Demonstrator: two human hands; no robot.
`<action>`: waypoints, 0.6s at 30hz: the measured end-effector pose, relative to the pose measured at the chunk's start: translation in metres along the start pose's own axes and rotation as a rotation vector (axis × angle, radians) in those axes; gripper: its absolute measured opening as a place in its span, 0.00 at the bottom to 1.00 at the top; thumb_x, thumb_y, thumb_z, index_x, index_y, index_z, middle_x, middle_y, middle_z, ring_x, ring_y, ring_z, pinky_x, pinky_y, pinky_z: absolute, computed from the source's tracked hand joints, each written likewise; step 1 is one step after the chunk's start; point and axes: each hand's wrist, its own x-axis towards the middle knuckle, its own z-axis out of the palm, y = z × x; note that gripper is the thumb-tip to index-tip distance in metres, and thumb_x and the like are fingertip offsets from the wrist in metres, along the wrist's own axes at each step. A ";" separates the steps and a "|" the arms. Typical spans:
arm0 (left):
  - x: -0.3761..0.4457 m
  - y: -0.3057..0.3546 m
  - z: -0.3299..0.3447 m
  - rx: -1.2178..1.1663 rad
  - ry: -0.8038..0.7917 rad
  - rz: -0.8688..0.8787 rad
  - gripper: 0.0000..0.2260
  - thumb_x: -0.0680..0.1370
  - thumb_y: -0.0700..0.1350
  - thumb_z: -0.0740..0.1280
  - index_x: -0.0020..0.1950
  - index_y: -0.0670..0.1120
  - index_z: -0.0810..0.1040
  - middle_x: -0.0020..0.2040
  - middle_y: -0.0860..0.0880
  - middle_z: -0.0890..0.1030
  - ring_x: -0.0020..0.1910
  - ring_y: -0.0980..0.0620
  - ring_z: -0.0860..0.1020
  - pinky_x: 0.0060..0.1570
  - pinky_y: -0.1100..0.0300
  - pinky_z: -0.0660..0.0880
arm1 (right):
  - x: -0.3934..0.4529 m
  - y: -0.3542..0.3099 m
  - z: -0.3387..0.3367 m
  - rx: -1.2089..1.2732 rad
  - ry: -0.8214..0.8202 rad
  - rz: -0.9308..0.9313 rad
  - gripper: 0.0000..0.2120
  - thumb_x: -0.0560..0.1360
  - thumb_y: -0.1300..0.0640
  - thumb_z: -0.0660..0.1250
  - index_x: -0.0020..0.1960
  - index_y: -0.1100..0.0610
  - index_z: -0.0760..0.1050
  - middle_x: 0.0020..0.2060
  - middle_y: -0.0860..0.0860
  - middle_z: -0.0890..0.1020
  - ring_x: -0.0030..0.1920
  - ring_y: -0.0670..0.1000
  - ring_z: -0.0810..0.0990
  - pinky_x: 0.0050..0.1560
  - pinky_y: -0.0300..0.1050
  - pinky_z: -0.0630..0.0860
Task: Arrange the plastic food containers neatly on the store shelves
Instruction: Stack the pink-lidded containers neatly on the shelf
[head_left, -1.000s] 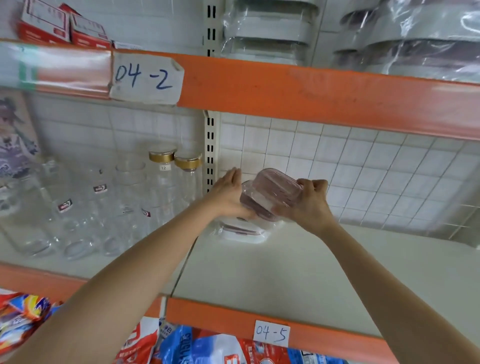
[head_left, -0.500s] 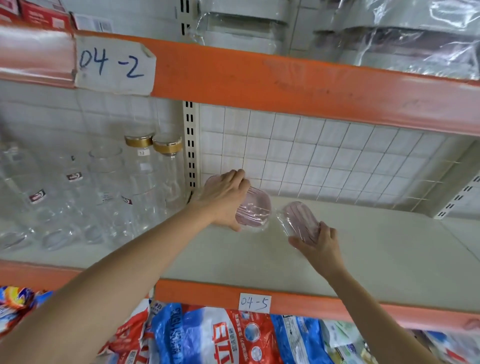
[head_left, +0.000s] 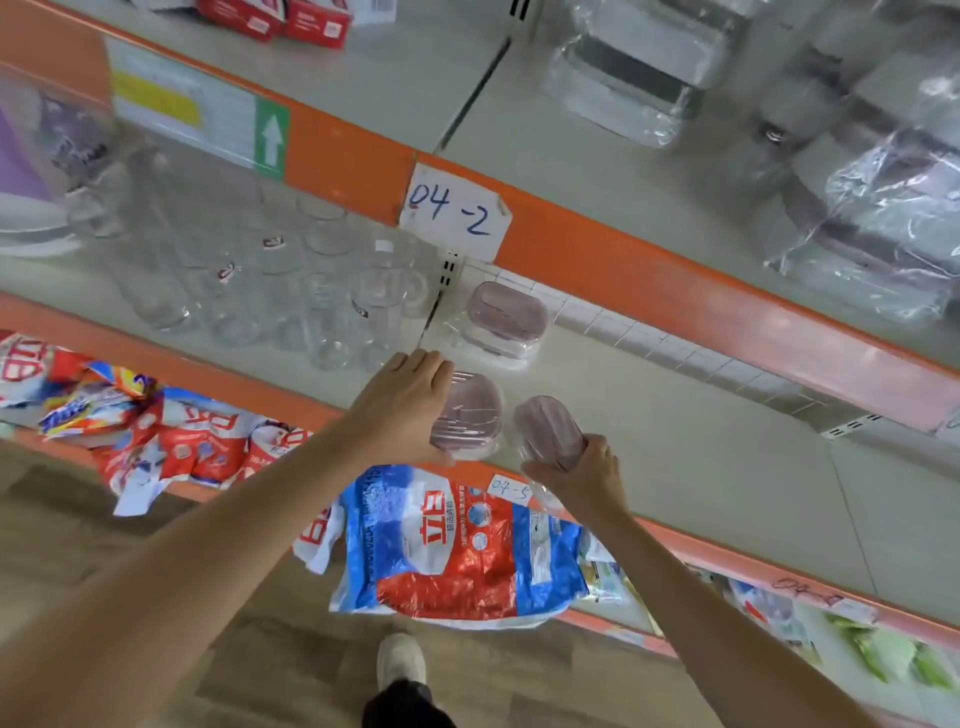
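Now two pink-lidded containers sit near the front lip of the shelf (head_left: 701, 467), each under a hand; a third, stacked container (head_left: 506, 317) stands deeper in, at about twelve o'clock from them, against the tiled back wall beside the upright post. The left hand (head_left: 402, 405) rests on the left container (head_left: 470, 415), its fingers (head_left: 415, 364) lying fairly straight over the lid's near-left edge, pressing rather than pinching. The right hand (head_left: 587, 470) grips the right container (head_left: 548, 431) from its near end, fingers curled round it; that box looks tilted, its long axis running from five o'clock up to eleven o'clock, so it points toward the stack; whether its base lies flat on the shelf I cannot tell. The two boxes are just beside each other, a narrow gap between them.

The coming move, as I judge it, turns on this: the right container lies straight ahead of the right hand and skewed against its neighbour, so a small turn and a push toward twelve o'clock would square it; the left hand is nearer the stack. Glass jars (head_left: 322, 312) stand at ten o'clock, well apart.
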 end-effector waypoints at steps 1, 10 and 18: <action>-0.013 -0.003 -0.007 -0.027 0.000 -0.027 0.43 0.62 0.71 0.69 0.62 0.38 0.69 0.58 0.44 0.72 0.56 0.45 0.71 0.59 0.53 0.68 | -0.008 -0.009 -0.001 -0.008 -0.013 -0.017 0.39 0.61 0.40 0.76 0.62 0.60 0.65 0.50 0.49 0.68 0.56 0.53 0.70 0.53 0.49 0.73; -0.153 -0.051 -0.104 -0.094 -0.063 -0.336 0.42 0.63 0.62 0.74 0.67 0.39 0.66 0.63 0.43 0.70 0.62 0.43 0.69 0.62 0.52 0.63 | -0.095 -0.105 0.002 0.056 -0.190 -0.234 0.39 0.62 0.43 0.76 0.64 0.59 0.65 0.50 0.48 0.67 0.57 0.54 0.69 0.51 0.46 0.69; -0.213 -0.100 -0.229 -0.038 0.188 -0.532 0.43 0.58 0.62 0.77 0.64 0.37 0.70 0.59 0.39 0.69 0.57 0.39 0.69 0.57 0.47 0.68 | -0.153 -0.201 -0.045 0.151 -0.224 -0.529 0.39 0.63 0.44 0.77 0.66 0.58 0.63 0.55 0.49 0.65 0.53 0.47 0.68 0.50 0.37 0.65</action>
